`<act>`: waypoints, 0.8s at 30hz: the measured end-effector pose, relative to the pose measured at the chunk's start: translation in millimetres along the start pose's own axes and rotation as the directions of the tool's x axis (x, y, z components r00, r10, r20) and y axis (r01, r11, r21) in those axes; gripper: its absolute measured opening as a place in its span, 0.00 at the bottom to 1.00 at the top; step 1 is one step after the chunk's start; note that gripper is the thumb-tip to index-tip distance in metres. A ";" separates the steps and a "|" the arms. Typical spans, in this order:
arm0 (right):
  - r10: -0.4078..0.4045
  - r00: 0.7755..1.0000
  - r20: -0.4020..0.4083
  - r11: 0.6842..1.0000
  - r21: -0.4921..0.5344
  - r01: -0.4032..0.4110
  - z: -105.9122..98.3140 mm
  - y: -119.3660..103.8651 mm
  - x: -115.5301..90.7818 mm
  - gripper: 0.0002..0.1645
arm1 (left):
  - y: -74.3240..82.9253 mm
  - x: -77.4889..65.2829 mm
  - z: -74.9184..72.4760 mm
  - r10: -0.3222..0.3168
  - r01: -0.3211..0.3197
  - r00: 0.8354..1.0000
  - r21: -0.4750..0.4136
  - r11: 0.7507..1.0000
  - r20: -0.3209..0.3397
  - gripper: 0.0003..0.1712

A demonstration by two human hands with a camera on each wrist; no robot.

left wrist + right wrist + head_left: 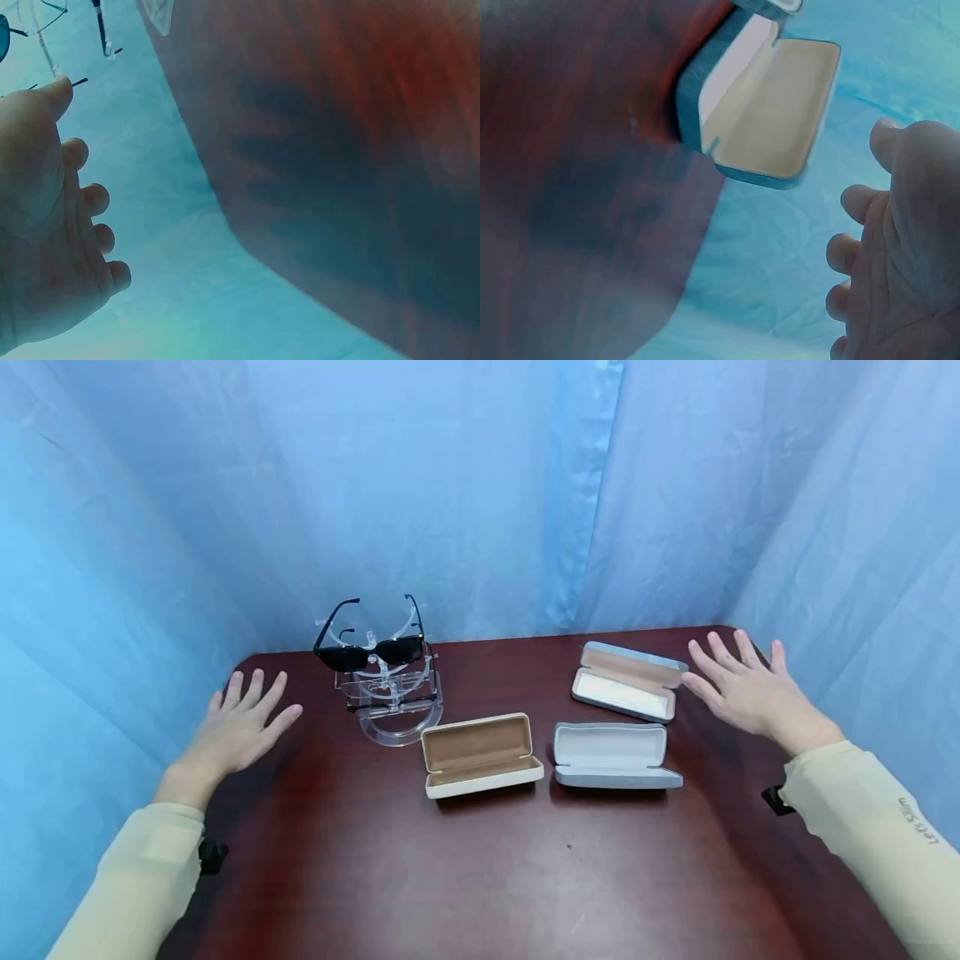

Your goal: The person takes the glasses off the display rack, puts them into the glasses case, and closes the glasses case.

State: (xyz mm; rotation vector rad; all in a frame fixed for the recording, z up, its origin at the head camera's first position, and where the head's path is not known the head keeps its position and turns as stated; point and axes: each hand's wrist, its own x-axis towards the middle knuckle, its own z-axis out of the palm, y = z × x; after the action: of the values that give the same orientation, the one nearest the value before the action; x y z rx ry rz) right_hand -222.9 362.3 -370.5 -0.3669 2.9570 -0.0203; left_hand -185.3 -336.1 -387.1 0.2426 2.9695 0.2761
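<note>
My left hand, fingers spread and straight, holds nothing over the table's left side. Nearest to it is a clear plastic display stand carrying several pairs of glasses. Black sunglasses sit on its top tier, with clear-lensed glasses below. On the right, my right hand is spread and empty beside an opened grey glasses case with a tan lid lining and a white piece inside. Two more opened cases stand nearer: a cream one lined in brown and a grey one lined in pale grey.
The dark reddish wooden table ends at the back against a light blue curtain, which also hangs along both sides. A black wrist strap shows below the left sleeve, another by the right.
</note>
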 end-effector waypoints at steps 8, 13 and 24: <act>-0.010 1.000 0.005 1.000 -0.010 0.010 -28.0 -3.8 3.8 0.47 | 0.5 7.9 -30.5 0.011 -0.013 1.000 0.057 0.998 0.029 0.49; -0.033 0.999 0.011 0.999 -0.019 0.033 -45.1 -12.5 13.7 0.48 | 2.2 9.3 -48.8 0.008 -0.009 0.999 0.037 0.999 0.041 0.49; -0.137 0.990 0.035 0.986 0.101 0.132 -73.0 -69.4 43.1 0.47 | 10.6 11.9 -78.3 0.051 -0.032 0.996 -0.230 0.973 0.073 0.47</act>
State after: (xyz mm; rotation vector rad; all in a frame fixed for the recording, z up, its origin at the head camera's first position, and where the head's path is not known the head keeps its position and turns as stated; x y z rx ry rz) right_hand -259.1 284.0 -303.0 -0.5453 2.8710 -0.1718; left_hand -208.1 -337.1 -310.5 0.2804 2.8246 0.5947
